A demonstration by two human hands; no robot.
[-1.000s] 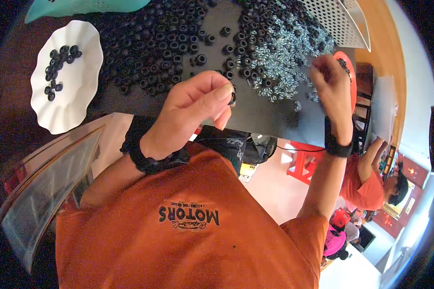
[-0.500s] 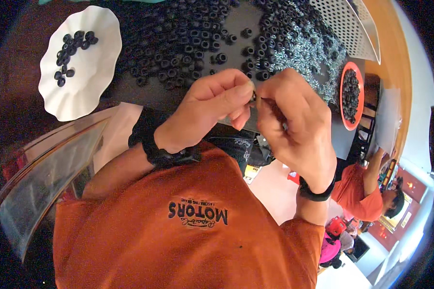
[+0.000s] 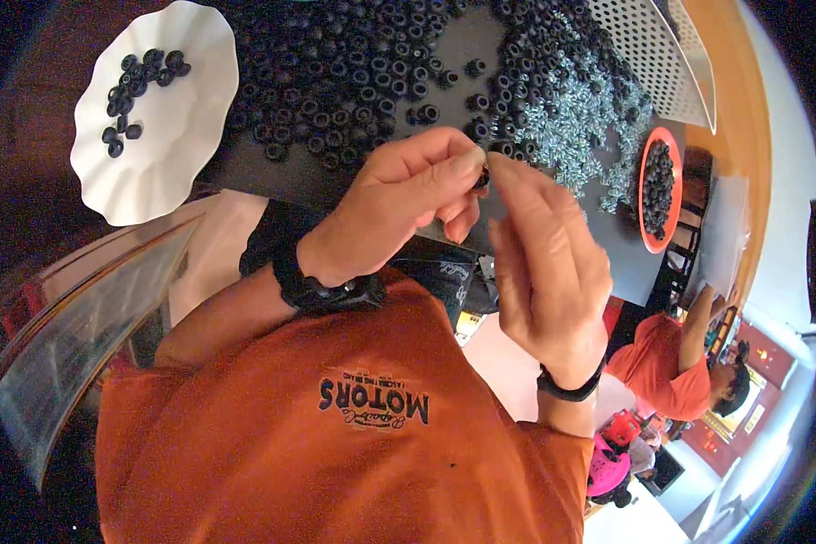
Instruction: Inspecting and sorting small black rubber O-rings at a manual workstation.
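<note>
My left hand [image 3: 412, 195] pinches a small black part [image 3: 481, 178] between thumb and forefinger; most of it is covered by the fingers. Close against it, the fingertips of my right hand [image 3: 548, 272] reach up, fingers stretched and thumb apart, slightly blurred. Just beyond both hands lie many loose black hollow round caps [image 3: 335, 100] on a dark grey tabletop [image 3: 286, 172]. To their right is a heap of small shiny metal pieces [image 3: 558, 131], perhaps springs or screws.
A white wavy-edged dish [image 3: 177, 150] holding several black caps stands at the left. On the right are a red-rimmed bowl [image 3: 646, 213] of small black pieces and a white perforated tray [image 3: 648, 45]. Another person in orange [image 3: 662, 367] is at the far right.
My right hand has loosened from a curled grip, its fingers straightening and thumb parting. My left hand keeps its pinch on the small black part. The view has shifted slightly.
</note>
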